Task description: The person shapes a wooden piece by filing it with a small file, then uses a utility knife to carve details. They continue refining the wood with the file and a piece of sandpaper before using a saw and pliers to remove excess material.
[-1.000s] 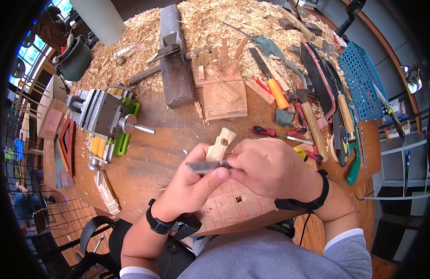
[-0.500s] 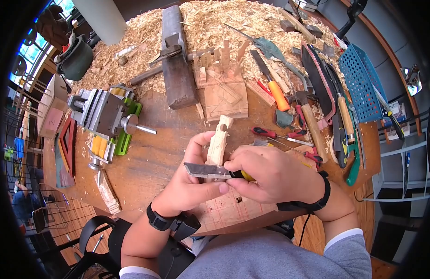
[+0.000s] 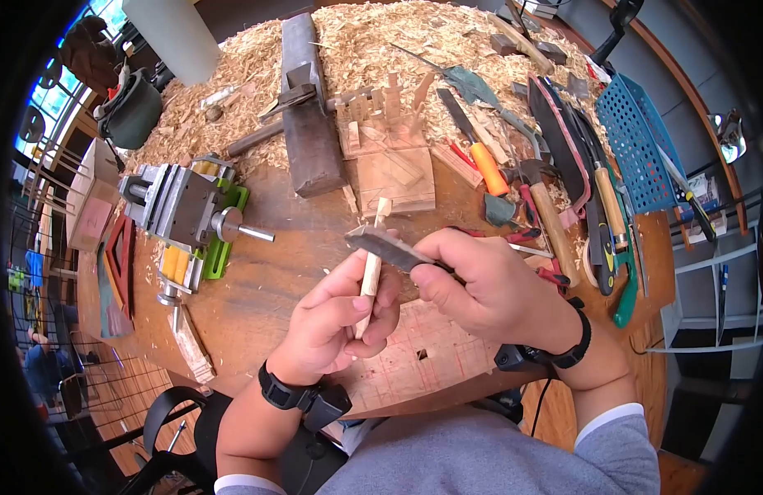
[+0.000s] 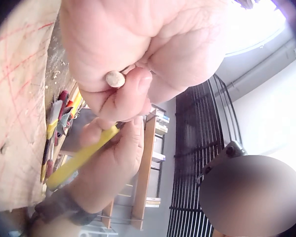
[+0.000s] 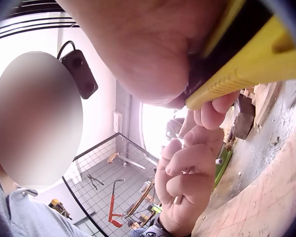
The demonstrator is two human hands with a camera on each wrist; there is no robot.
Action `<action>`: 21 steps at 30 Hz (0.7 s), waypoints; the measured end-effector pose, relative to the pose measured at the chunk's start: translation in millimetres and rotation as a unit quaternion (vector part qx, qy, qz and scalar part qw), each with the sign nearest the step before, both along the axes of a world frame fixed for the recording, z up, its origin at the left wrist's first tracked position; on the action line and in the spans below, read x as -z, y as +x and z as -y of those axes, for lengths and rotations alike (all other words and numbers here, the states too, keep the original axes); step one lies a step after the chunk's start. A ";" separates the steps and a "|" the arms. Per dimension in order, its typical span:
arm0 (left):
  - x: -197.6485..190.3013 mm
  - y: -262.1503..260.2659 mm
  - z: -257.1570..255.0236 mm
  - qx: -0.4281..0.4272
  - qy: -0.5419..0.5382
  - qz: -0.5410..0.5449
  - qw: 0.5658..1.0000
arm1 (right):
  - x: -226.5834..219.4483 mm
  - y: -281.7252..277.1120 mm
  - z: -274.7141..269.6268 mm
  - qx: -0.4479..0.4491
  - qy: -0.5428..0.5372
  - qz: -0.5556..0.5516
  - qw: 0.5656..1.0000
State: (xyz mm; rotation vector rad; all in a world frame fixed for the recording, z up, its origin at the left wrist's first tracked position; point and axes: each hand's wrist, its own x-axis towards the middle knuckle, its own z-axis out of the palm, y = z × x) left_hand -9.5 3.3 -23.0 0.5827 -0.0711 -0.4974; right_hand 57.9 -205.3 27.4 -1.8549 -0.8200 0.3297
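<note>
My left hand holds a small pale carved stick of wood between thumb and fingers, its narrow knobbed end pointing away from me. In the left wrist view the stick's round end sticks out between the fingers. My right hand grips a knife with a wide grey blade and a yellow and black handle. The blade points left and overlaps the upper part of the stick in the head view. Both hands are close together above the near edge of the bench.
Beneath the hands lies a board with red lines and a small square hole. A metal vise stands left, a wooden plane farther back. Wood shavings cover the far side. Right are a hammer, several tools and a blue basket.
The blade has moved from across the lower part of the wood to its upper part, its tip now angled up. My left hand has turned the wood, showing a narrower side.
</note>
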 end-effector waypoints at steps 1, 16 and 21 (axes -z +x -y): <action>-0.2 -0.3 0.6 -0.003 -0.005 -0.004 1.000 | 1.2 -0.3 -0.4 0.002 0.000 0.000 1.000; 6.6 1.7 -4.1 0.055 -0.070 -0.059 0.994 | -0.9 -4.0 -2.5 0.014 0.002 -0.078 0.997; 6.8 2.8 -3.5 0.057 -0.084 -0.052 0.994 | -6.6 -4.2 -1.2 0.019 0.027 -0.117 0.993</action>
